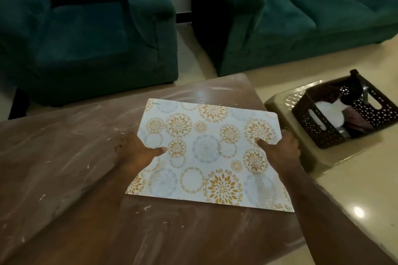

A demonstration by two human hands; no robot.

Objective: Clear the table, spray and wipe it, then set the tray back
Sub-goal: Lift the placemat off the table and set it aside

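The floral tray (206, 157) lies between the hands, its long axis running from one hand to the other. The left hand (137, 151) and right hand (282, 149) each pinch a side notch, thumbs on top, equally near.

This is a living room at home, with a green armchair (86, 28) and sofa (301, 17) by a low brown counter (64, 168).

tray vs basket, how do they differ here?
The tray is flat, pale and flower-patterned; the basket is deep, dark and perforated. The tray is bare and gripped by left hand and right hand over the table; the basket sits on a stool, holding a white bottle. Both are roughly rectangular.
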